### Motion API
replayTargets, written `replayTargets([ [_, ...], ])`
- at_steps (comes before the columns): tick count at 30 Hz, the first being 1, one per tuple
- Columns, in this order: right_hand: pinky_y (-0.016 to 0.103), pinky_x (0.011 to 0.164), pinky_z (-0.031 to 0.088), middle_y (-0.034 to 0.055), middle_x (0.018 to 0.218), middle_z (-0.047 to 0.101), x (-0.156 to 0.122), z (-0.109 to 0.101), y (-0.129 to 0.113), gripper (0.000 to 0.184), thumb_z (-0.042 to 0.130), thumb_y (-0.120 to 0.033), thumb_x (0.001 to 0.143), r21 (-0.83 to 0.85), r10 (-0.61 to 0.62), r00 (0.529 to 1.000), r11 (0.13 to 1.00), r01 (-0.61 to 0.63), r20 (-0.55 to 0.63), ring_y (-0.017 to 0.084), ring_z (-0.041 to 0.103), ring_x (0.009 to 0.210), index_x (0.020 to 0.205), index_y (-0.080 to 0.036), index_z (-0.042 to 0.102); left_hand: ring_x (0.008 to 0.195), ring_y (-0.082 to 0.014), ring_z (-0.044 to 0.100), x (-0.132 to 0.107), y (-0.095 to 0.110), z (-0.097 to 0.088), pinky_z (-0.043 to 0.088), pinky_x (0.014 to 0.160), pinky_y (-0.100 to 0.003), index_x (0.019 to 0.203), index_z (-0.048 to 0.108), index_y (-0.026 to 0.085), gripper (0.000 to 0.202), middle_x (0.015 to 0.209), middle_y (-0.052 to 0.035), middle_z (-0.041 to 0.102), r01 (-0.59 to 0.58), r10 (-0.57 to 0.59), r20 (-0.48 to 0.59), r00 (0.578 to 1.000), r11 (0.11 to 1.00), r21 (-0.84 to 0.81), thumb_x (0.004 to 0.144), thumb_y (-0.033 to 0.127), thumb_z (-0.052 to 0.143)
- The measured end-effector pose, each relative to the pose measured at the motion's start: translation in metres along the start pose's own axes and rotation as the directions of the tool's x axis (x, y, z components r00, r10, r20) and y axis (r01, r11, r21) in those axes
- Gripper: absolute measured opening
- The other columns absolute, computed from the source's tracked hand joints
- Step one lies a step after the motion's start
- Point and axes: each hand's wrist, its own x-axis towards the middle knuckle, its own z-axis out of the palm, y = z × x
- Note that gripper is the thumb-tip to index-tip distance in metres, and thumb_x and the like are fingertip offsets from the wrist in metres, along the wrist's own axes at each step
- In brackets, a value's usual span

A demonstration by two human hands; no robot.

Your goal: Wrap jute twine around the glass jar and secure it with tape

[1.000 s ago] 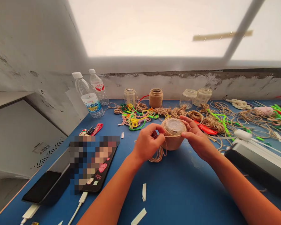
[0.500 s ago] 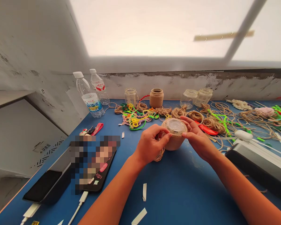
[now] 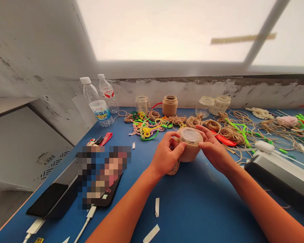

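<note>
Twine-wrapped jar (image 3: 190, 152) sits up off the near part of the blue table (image 3: 192, 206), gripped between the person's two hands, though from here I can't tell whether its base touches the tabletop. Jute cord circles its side in tight rows, and a clear round top (image 3: 190, 135) faces up and slightly tilted. Nothing shows through that top clearly enough to name.

The left hand (image 3: 166, 154) grasps the jar's left side, fingers curled behind and thumb pressed on the wrapping. The right hand (image 3: 212, 150) clasps the opposite side, fingers hooked over the upper edge. A loose bundle of twine (image 3: 173, 168) hangs just below the left hand.

Beyond the held jar stand a second jute-covered jar (image 3: 170, 105) and three glass jars (image 3: 142, 104), with two clear plastic bottles (image 3: 100, 113) further left against the wall. Just behind it lie a tangle of coloured pipe cleaners (image 3: 145, 127), a coil of twine (image 3: 211, 125) and a red comb (image 3: 224, 141). To its right sits a white-and-black machine (image 3: 276, 172). To its left lies a black phone (image 3: 47, 200), beside a pixelated patch. Paper strips (image 3: 157, 207) lie nearer the table's front edge.
</note>
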Motion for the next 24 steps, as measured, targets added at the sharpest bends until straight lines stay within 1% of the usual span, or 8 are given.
replayTargets([
  [2, 0.047, 0.116, 0.028, 0.0014, 0.133, 0.061, -0.001, 0.002, 0.000, 0.057, 0.072, -0.029, 0.072, -0.007, 0.012, 1.000, 1.000, -0.012, -0.001, 0.028, 0.048, 0.133, 0.125, -0.033, 0.053, 0.056, -0.0097, 0.040, 0.000, 0.001, 0.001, 0.034, 0.056, -0.023, 0.108, 0.049, 0.020, 0.030, 0.062, 0.0090, 0.042, 0.027, -0.027, 0.005, 1.000, 0.998, -0.051, 0.082, 0.029, 0.063],
  [4, 0.047, 0.116, 0.029, 0.0014, 0.134, 0.061, -0.002, 0.003, 0.001, 0.060, 0.073, -0.030, 0.071, -0.015, 0.021, 1.000, 1.000, -0.021, 0.006, 0.028, 0.048, 0.133, 0.128, -0.033, 0.052, 0.055, -0.0096, 0.040, 0.001, 0.003, 0.001, 0.034, 0.056, -0.023, 0.118, 0.046, 0.019, 0.042, 0.061, 0.0097, 0.042, 0.051, -0.049, 0.016, 0.999, 0.995, -0.081, 0.082, 0.029, 0.064],
  [6, 0.046, 0.115, 0.030, 0.0012, 0.134, 0.061, -0.002, 0.005, 0.002, 0.062, 0.073, -0.030, 0.072, -0.027, 0.022, 1.000, 0.999, -0.022, 0.009, 0.028, 0.049, 0.132, 0.129, -0.033, 0.050, 0.054, -0.0097, 0.041, 0.000, 0.004, 0.001, 0.035, 0.057, -0.024, 0.130, 0.042, 0.019, 0.055, 0.061, 0.0100, 0.043, 0.065, -0.063, 0.021, 0.998, 0.994, -0.088, 0.082, 0.030, 0.065],
  [8, 0.046, 0.114, 0.032, 0.0014, 0.134, 0.061, -0.003, 0.007, 0.002, 0.062, 0.074, -0.032, 0.073, -0.034, 0.017, 1.000, 0.999, -0.017, 0.008, 0.028, 0.050, 0.131, 0.130, -0.033, 0.049, 0.054, -0.0101, 0.041, 0.000, 0.005, 0.002, 0.036, 0.057, -0.024, 0.135, 0.041, 0.019, 0.060, 0.062, 0.0093, 0.044, 0.075, -0.073, 0.020, 0.997, 0.994, -0.080, 0.082, 0.030, 0.065],
  [13, 0.046, 0.110, 0.036, 0.0020, 0.129, 0.065, -0.004, 0.012, 0.000, 0.068, 0.076, -0.035, 0.071, -0.039, 0.046, 0.999, 0.998, -0.045, 0.009, 0.029, 0.055, 0.125, 0.132, -0.034, 0.046, 0.057, -0.0112, 0.042, -0.003, 0.006, 0.006, 0.037, 0.057, -0.025, 0.129, 0.050, 0.018, 0.050, 0.062, 0.0071, 0.044, 0.071, -0.071, 0.014, 0.997, 0.997, -0.028, 0.082, 0.028, 0.064],
  [19, 0.047, 0.110, 0.037, 0.0034, 0.128, 0.065, -0.004, 0.013, -0.001, 0.072, 0.078, -0.036, 0.069, -0.059, 0.048, 0.999, 0.997, -0.048, 0.003, 0.030, 0.055, 0.125, 0.133, -0.033, 0.045, 0.057, -0.0111, 0.042, -0.004, 0.007, 0.007, 0.037, 0.058, -0.024, 0.127, 0.050, 0.018, 0.048, 0.061, 0.0074, 0.044, 0.073, -0.072, 0.015, 0.997, 0.996, -0.044, 0.082, 0.026, 0.063],
  [22, 0.047, 0.110, 0.037, 0.0039, 0.127, 0.065, -0.002, 0.012, -0.001, 0.073, 0.078, -0.036, 0.068, -0.057, 0.054, 0.999, 0.997, -0.053, 0.010, 0.031, 0.055, 0.124, 0.132, -0.032, 0.045, 0.057, -0.0115, 0.043, -0.004, 0.006, 0.005, 0.038, 0.059, -0.025, 0.127, 0.050, 0.018, 0.047, 0.061, 0.0075, 0.045, 0.060, -0.059, 0.022, 0.998, 0.998, -0.013, 0.083, 0.027, 0.063],
  [24, 0.047, 0.110, 0.037, 0.0045, 0.131, 0.062, -0.001, 0.011, 0.001, 0.075, 0.078, -0.036, 0.067, -0.048, 0.041, 0.999, 0.998, -0.041, -0.001, 0.030, 0.054, 0.126, 0.133, -0.032, 0.042, 0.058, -0.0120, 0.044, -0.003, 0.005, 0.003, 0.038, 0.059, -0.025, 0.128, 0.049, 0.019, 0.048, 0.061, 0.0076, 0.045, 0.059, -0.060, 0.023, 0.998, 0.998, 0.033, 0.083, 0.029, 0.064],
])
